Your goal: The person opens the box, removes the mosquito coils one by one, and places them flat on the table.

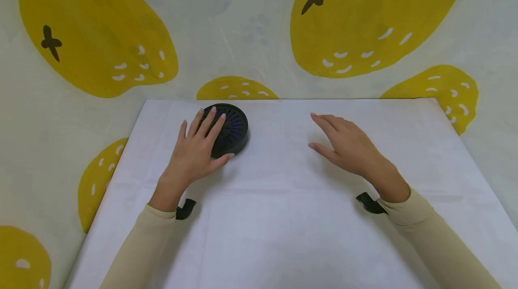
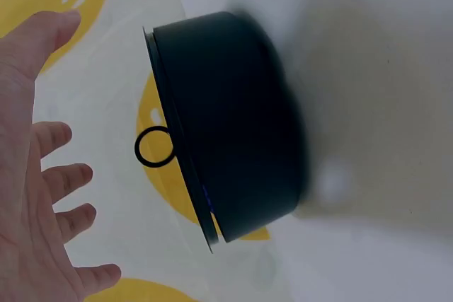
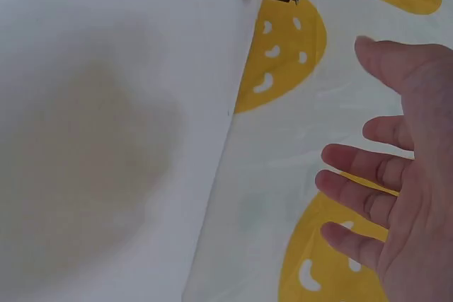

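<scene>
A round black tin (image 1: 234,128) with a slotted lid, like a mosquito coil holder, stands near the back edge of the table, left of the middle. Dark blue shows through its slots. In the left wrist view the side of the tin (image 2: 226,125) is visible, with a small ring (image 2: 154,146) standing up from the lid. Over its left part my left hand (image 1: 194,152) is spread, hiding some of the lid; the left wrist view shows a gap between fingers and lid. My right hand (image 1: 350,145) hovers empty over the right half, fingers extended and thumb apart.
The table (image 1: 275,226) has a white cover. Behind it hangs a pale cloth (image 1: 234,33) printed with large yellow fruit shapes. A black wrist piece (image 1: 185,209) shows by the left cuff, and another black wrist piece (image 1: 370,203) by the right cuff.
</scene>
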`<state>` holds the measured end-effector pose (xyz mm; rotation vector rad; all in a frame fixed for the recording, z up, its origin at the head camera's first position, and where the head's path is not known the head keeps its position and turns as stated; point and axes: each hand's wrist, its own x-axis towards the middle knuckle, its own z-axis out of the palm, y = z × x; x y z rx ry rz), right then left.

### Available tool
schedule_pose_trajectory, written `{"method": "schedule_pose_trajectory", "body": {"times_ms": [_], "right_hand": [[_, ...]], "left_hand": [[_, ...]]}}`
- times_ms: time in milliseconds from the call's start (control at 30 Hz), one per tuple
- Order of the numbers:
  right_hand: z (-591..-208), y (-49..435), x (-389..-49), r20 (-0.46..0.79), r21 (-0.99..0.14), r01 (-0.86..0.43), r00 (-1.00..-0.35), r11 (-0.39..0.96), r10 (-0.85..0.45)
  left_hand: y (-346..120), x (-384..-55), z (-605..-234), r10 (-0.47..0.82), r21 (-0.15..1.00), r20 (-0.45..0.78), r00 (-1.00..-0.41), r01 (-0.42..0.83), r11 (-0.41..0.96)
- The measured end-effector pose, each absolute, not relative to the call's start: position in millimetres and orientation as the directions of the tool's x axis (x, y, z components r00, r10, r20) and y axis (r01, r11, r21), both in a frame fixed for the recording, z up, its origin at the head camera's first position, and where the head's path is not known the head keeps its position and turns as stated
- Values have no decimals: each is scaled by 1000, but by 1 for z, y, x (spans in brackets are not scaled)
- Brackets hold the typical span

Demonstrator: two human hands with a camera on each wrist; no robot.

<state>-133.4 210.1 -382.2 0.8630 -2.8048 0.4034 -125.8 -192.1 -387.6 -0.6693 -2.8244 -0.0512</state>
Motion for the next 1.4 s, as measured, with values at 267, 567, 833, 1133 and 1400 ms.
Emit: {"method": "schedule_pose_trajectory", "body": {"times_ms": [267, 567, 833, 1133, 1400], "right_hand": [[-389, 196, -140, 208, -232, -548, -835, 803, -510], [-397, 182, -145, 205, -224, -573, -818, 788, -537], [-402, 169, -151, 173, -277, -558, -830, 782, -531], [-410, 155, -159, 160, -302, -534, -845, 790, -510], [-420, 140, -164, 185, -349, -541, -840, 765, -510]], "left_hand": [[-198, -132, -387, 423, 11, 275, -864, 442, 897], [-207, -140, -387, 403, 113, 314, -860, 455, 883], [-221, -152, -396, 350, 284, 330, -877, 445, 849], [-231, -160, -407, 312, 419, 334, -889, 437, 796], [-231, -168, -418, 288, 485, 341, -895, 430, 761]]}}
